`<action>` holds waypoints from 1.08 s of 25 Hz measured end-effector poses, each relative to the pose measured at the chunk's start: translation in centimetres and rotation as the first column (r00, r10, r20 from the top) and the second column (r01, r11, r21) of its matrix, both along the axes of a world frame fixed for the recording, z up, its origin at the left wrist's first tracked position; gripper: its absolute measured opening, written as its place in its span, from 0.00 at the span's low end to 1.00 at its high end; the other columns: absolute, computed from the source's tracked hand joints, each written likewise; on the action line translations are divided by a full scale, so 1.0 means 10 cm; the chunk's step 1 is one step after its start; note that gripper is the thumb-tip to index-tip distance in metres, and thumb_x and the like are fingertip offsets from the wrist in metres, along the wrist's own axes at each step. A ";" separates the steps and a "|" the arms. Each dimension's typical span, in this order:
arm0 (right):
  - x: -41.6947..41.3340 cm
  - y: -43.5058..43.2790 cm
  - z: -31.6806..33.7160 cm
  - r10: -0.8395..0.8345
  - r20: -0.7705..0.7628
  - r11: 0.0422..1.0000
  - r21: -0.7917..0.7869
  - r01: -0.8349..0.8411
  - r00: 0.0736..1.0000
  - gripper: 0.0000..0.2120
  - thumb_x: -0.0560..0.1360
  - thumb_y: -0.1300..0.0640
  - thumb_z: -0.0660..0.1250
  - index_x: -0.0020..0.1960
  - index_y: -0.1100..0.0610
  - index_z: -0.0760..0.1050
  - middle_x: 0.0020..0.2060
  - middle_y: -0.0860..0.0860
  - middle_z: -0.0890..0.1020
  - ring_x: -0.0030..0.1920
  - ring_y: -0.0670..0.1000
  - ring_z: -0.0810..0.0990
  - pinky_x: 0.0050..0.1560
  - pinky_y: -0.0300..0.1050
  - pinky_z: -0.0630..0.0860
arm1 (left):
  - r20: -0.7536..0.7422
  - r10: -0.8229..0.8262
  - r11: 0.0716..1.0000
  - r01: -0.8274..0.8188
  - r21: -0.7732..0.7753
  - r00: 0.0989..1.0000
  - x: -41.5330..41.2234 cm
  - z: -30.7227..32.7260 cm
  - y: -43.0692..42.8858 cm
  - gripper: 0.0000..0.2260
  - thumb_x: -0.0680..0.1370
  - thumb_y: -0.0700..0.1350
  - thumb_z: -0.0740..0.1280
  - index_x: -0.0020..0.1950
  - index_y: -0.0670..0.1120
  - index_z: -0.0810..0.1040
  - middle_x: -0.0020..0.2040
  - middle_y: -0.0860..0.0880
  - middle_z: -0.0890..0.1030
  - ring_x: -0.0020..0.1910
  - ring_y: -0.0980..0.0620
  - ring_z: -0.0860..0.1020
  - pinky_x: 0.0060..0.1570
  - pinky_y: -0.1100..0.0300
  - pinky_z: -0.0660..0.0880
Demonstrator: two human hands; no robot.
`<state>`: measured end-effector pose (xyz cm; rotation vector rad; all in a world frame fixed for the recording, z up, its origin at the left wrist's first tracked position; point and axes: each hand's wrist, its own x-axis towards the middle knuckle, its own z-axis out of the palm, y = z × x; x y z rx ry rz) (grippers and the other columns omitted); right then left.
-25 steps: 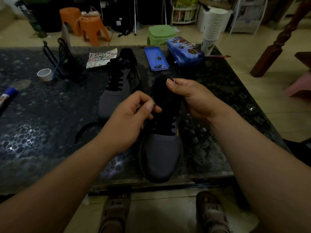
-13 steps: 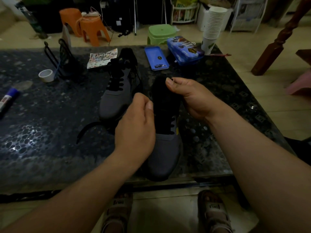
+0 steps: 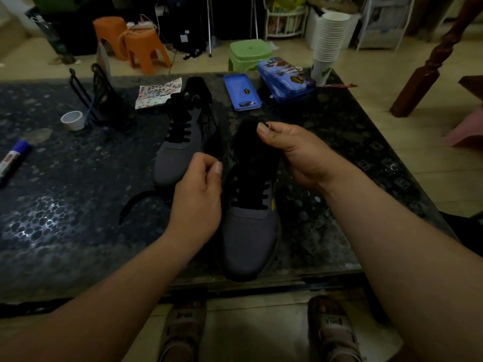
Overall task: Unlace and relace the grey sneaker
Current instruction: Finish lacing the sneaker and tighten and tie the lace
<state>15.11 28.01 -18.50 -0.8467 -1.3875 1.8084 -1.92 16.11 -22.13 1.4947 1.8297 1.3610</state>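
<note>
Grey mesh and black trim make up the sneaker (image 3: 251,231) in front of you. It lies on the dark speckled table (image 3: 65,205), toe towards you at the near edge, with the lower eyelets threaded.

Your right hand (image 3: 295,152) grips the dark top of the shoe. The thumb lies flat across it and the fingers are curled underneath. It is too dark to tell whether you are holding the tongue or the collar.

Your left hand (image 3: 198,199) sits against the shoe's left side. Its fingers are curled in and the thumb is pressed to the forefinger, pinching the black lace (image 3: 136,205). A loose stretch of that lace arcs over the table to the left of your wrist.

Just beyond your left hand is the second grey sneaker (image 3: 180,147), fully laced, with its toe also towards you.

Farther back on the table are:
- a sticker sheet (image 3: 158,92)
- a blue tin lid (image 3: 241,92)
- a blue pencil tin (image 3: 285,77)
- a stack of paper cups (image 3: 328,45)

Off to the left are a roll of tape (image 3: 72,120) and a blue-capped marker (image 3: 13,160).
</note>
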 end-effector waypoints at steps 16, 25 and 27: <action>0.01 0.02 -0.01 0.016 0.009 1.000 0.014 -0.016 1.000 0.18 0.83 0.58 0.64 0.66 0.70 0.77 0.62 0.65 0.82 0.58 0.57 0.82 0.64 0.50 0.78 | -0.346 -0.199 0.957 0.258 0.132 0.917 -0.09 0.15 -0.05 0.03 0.83 0.42 0.68 0.50 0.46 0.81 0.45 0.55 0.78 0.46 0.57 0.77 0.44 0.63 0.73; 0.01 0.03 -0.02 0.023 0.011 1.000 0.012 -0.023 1.000 0.19 0.83 0.57 0.64 0.66 0.71 0.76 0.61 0.65 0.82 0.59 0.58 0.82 0.67 0.52 0.77 | -0.304 -0.226 0.952 0.275 0.132 0.926 0.00 0.23 -0.11 0.03 0.84 0.43 0.67 0.53 0.47 0.80 0.45 0.56 0.80 0.45 0.55 0.80 0.42 0.55 0.77; 0.01 0.02 -0.02 0.026 0.006 1.000 0.011 -0.026 1.000 0.18 0.83 0.58 0.64 0.65 0.70 0.76 0.59 0.63 0.83 0.57 0.56 0.83 0.64 0.50 0.79 | -0.290 -0.215 0.959 0.259 0.120 0.932 -0.02 0.20 -0.09 0.03 0.84 0.43 0.66 0.52 0.48 0.80 0.44 0.56 0.80 0.44 0.54 0.80 0.41 0.54 0.77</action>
